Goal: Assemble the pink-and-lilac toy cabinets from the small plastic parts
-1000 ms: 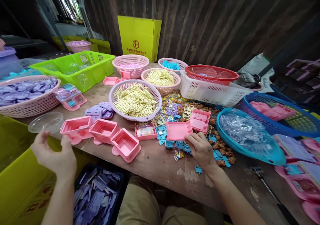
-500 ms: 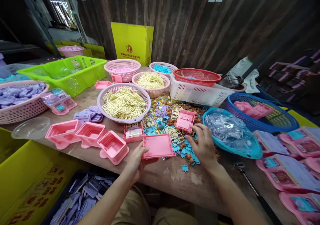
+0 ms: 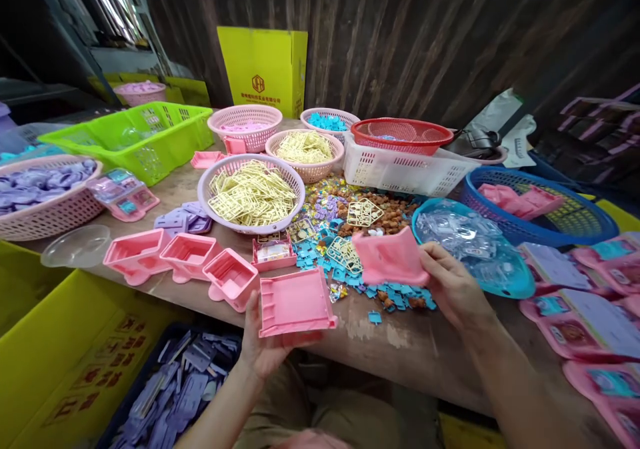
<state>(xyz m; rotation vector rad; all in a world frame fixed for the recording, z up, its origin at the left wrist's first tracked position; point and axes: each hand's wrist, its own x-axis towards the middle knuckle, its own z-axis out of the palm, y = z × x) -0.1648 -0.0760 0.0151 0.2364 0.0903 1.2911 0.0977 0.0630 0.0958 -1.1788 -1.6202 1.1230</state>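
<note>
My left hand (image 3: 265, 349) holds a flat pink plastic tray piece (image 3: 296, 302) from underneath, just over the table's front edge. My right hand (image 3: 453, 286) grips a second pink plastic piece (image 3: 390, 259), lifted a little above a scatter of small blue parts (image 3: 395, 296) and brown bits. The two pink pieces are apart, roughly level with each other. Three upturned pink box shells (image 3: 187, 259) stand in a row to the left of my left hand. A small pink tray with a printed card (image 3: 273, 252) lies behind the held piece.
Round baskets of cream plastic frames (image 3: 253, 192) stand mid-table. A green crate (image 3: 135, 136), a basket of purple parts (image 3: 43, 192), a white crate under a red basket (image 3: 400, 136), a blue dish of clear parts (image 3: 475, 246) and a yellow carton (image 3: 263, 69) ring the wooden table (image 3: 400, 349). A bin of purple pieces (image 3: 175, 389) sits below.
My left hand came in from the far left, took the flat pink piece and drew it toward me. My right hand reached back and lifted the second pink piece off the pile.
</note>
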